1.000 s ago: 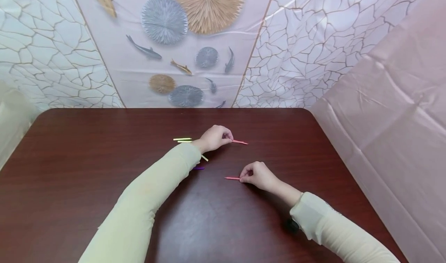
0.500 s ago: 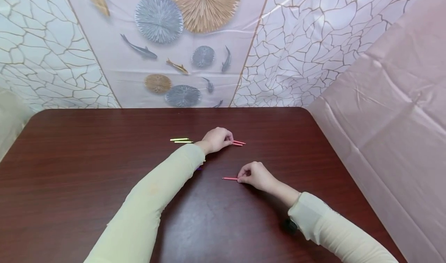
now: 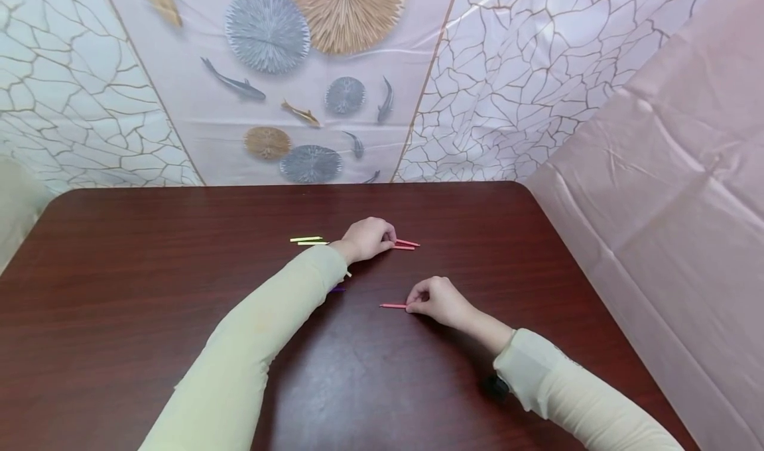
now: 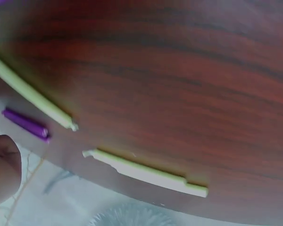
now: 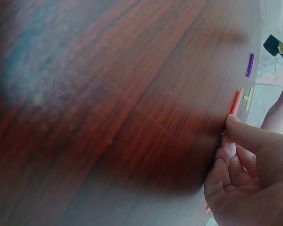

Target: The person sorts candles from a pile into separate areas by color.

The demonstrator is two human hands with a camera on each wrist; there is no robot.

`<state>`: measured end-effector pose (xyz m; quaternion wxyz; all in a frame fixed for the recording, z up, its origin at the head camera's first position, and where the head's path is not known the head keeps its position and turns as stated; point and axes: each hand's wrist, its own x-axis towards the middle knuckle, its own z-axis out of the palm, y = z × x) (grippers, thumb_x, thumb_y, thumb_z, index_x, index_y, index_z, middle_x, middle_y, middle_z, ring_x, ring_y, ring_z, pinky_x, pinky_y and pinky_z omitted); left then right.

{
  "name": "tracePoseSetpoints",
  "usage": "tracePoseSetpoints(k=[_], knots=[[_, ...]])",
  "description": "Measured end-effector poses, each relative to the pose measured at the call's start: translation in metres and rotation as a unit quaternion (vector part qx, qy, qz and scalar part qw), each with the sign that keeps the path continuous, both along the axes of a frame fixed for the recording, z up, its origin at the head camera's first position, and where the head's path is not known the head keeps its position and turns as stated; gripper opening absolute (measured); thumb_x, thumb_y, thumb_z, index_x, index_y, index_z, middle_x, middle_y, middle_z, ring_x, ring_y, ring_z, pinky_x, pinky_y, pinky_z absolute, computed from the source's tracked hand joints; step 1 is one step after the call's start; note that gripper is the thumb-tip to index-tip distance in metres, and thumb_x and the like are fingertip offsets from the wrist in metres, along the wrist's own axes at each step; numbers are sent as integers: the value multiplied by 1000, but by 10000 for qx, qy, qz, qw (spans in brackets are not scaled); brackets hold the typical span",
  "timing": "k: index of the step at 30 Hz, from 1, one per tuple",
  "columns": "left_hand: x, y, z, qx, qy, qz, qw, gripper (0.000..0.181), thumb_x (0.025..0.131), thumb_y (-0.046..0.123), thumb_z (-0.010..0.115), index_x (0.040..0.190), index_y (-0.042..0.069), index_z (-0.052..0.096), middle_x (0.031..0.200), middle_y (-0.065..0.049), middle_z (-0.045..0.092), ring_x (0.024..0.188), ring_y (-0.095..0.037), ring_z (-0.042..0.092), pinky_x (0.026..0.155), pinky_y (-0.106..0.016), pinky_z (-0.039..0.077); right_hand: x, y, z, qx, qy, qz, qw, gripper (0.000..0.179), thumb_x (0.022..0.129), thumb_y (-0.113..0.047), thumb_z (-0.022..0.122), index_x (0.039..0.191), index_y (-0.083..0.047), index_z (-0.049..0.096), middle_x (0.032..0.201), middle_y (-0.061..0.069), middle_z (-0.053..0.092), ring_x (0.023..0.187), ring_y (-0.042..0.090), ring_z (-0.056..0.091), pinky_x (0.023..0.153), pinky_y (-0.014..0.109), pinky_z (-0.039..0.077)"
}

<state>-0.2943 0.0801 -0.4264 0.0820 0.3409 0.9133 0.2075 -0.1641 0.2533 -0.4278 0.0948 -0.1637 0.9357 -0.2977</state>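
Far out on the table, my left hand (image 3: 369, 239) pinches the near end of a red candle (image 3: 404, 248). A second red candle (image 3: 410, 243) lies close alongside, its near end also at the fingertips. Closer in, my right hand (image 3: 440, 302) holds another red candle (image 3: 392, 306) by its right end, between thumb and fingers, pointing left. In the right wrist view, that candle (image 5: 237, 101) rises from between the thumb and fingers. Only part of the left hand (image 4: 2, 165) shows in the left wrist view, with a red tip at the frame's edge.
Two yellow candles (image 4: 146, 172) lie side by side left of my left hand. Another yellow candle (image 4: 30, 94) and purple candles (image 4: 26, 125) lie nearer, mostly hidden by the left sleeve (image 3: 256, 331) in the head view. A patterned curtain hangs behind the brown table (image 3: 149, 252).
A second red candle has come into view beside the first at my left fingertips. The left hand has barely shifted; the right hand keeps its hold. The head view has turned slightly.
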Motion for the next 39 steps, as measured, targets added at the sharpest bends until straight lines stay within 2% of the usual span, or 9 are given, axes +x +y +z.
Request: tracePoseSetpoints(k=[6,9,13,20,27,33,34,39], knots=[[4,-25,12,910,-173,-331,9951,10,87,21,65,89,13,70,82,1,68,77,-12,59,75,-25,47,0,-1,-1,57,61,55,10000,7,76,-11,75,71,-9,70,64,-2,65,57,0,47,55,16,41],[5,-41,14,1321,-157,-360,9905,9,86,19,67,86,12,71,78,1,68,74,-10,59,73,-23,46,0,0,-1,91,108,60,9999,8,75,-12,75,71,-9,70,63,-2,65,58,0,47,56,17,40],[10,-62,14,1535,-166,-258,9877,8,84,19,68,84,12,71,75,2,67,71,-9,56,70,-22,45,0,-1,-1,69,125,68,9999,8,76,-11,75,70,-9,69,63,-2,65,58,0,47,56,17,41],[21,-92,2,1583,-239,-178,9869,7,82,16,70,86,9,70,77,0,66,70,-9,53,67,-22,43,-1,-2,0,58,90,77,9999,8,76,-10,74,71,-8,69,64,-2,64,58,0,47,56,17,42],[28,-111,-12,1503,-20,-74,9886,10,81,14,71,89,8,70,86,-2,67,80,-14,58,75,-27,47,-1,-2,0,6,14,49,10000,7,76,-10,74,71,-8,69,64,-1,65,58,1,47,56,17,41],[33,-120,-17,1166,45,-112,9931,10,79,12,71,88,8,70,82,-2,64,76,-13,53,73,-27,44,-2,-1,-1,18,12,53,10000,8,76,-11,74,71,-8,69,64,-1,64,58,1,47,56,17,41],[34,-121,-17,1151,58,-130,9932,9,79,12,71,87,8,70,80,-1,63,75,-13,52,77,-28,45,-2,-1,-1,13,12,55,10000,8,76,-11,74,71,-8,69,64,-1,64,58,1,47,56,17,41],[36,-124,-18,1154,-167,52,9932,4,81,12,70,82,9,69,76,1,62,73,-9,53,76,-27,46,-2,-2,0,-6,10,71,10000,8,76,-10,74,71,-8,69,64,-1,64,58,1,47,56,17,42]])
